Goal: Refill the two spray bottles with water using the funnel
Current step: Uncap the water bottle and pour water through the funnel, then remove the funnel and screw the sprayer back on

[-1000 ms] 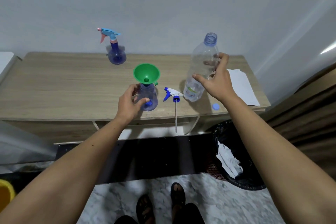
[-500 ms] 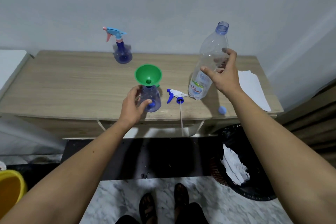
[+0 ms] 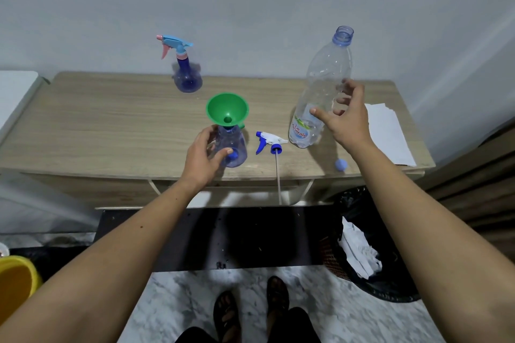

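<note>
Standing right of the green plastic funnel (image 3: 227,110), a white-and-blue trigger sprayer head (image 3: 271,142) separates the left hand (image 3: 204,157), grasping the clear blue spray bottle (image 3: 232,147), from the right hand (image 3: 344,117), fingers spread loose beside the clear plastic water bottle (image 3: 320,97).

Both bare forearms stretch forward from the bottom corners. The left hand (image 3: 202,157) curls in a loose grasp, thumb forward and fingers bent round. The right hand (image 3: 347,120) is raised higher, fingers spread wide and unclosed.

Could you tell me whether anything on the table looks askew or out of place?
The spray head lies on its side, its dip tube overhanging the table edge. The water bottle leans, and its cap lies loose.
</note>
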Available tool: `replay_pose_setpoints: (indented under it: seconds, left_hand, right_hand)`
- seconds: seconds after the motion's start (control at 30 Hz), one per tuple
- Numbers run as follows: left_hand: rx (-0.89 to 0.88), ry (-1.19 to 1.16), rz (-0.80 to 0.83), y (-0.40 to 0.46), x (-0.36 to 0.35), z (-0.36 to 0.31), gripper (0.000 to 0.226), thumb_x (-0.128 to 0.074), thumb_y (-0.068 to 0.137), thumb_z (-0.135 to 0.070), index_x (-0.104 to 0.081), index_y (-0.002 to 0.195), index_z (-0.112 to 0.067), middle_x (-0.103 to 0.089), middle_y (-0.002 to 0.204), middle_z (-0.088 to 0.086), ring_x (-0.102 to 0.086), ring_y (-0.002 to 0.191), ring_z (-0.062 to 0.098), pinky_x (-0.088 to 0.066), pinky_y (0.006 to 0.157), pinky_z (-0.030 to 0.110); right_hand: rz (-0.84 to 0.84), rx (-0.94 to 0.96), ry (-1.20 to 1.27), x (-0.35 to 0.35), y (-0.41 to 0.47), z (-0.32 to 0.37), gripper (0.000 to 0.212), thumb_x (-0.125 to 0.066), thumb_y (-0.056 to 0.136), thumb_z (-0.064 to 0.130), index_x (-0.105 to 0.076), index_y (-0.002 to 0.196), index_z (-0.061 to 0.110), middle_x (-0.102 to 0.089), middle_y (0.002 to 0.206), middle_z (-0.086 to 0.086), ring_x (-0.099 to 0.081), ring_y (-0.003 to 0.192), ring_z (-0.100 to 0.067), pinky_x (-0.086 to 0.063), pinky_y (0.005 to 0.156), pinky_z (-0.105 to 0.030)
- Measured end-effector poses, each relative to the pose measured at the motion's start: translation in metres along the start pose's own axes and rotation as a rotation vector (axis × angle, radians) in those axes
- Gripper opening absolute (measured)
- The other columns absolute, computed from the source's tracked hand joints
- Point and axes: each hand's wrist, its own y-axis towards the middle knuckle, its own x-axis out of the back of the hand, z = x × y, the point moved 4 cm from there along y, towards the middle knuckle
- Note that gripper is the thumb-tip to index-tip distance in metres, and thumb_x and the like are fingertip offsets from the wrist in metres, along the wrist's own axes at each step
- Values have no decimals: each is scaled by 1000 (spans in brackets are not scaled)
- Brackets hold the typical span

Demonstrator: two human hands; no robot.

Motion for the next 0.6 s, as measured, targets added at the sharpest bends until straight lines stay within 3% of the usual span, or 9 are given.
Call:
replay_pose_setpoints:
  seconds: [0.1,0.2,0.3,0.37,0.43,0.5,0.6]
  left_hand:
    - [-3,-10,6,1,0,1,61,-83,89,-9,-55,143,-9,-66,133,7,-63,125,16,-53,105,22]
    - [-3,-4,3,0,-1,1,61,-82,89,-8,-54,144,-8,-66,134,7,-63,124,16,-49,99,9]
    - [-16,-1,-3,-1,0,0,61,-82,89,-9,-55,144,-9,-65,135,7,-62,122,14,-48,96,7]
    - [-19,-1,4,0,1,-1,61,-83,89,-10,-56,143,-10,-65,135,5,-62,122,14,-50,98,13]
    - [-19,3,13,0,2,-1,61,-83,88,-12,-56,142,-13,-66,135,4,-63,124,16,-54,103,27]
    - [-17,6,13,0,3,-2,60,-83,87,-14,-57,141,-13,-66,133,5,-64,124,17,-56,105,38]
    - [-18,16,12,-2,5,-5,61,-80,84,-25,-57,140,-15,-67,132,4,-65,122,17,-57,104,43]
  right_hand:
    - [-114,-48,36,1,-14,-10,89,-93,76,36,-40,146,16,-52,140,-2,-57,112,-14,-53,88,-23]
    - [-259,-93,116,-10,-36,-15,72,-91,78,34,-48,132,14,-58,120,-9,-56,88,-13,-57,87,-36]
    - [-202,-2,209,-40,-58,8,49,-89,82,22,-58,120,16,-62,103,-1,-56,81,-12,-54,74,-34]
    - [-121,129,183,-60,-68,33,36,-87,84,18,-65,112,21,-64,101,4,-59,83,-11,-53,74,-30]
    - [-25,283,117,-77,-75,60,29,-86,85,19,-70,110,18,-66,103,2,-62,85,-12,-54,78,-28]
    - [54,413,49,-90,-77,80,29,-88,85,22,-73,109,13,-68,106,-1,-64,87,-15,-53,80,-27]
    - [136,543,-44,-106,-76,97,33,-90,80,25,-76,107,11,-71,107,-1,-66,95,-19,-54,85,-31]
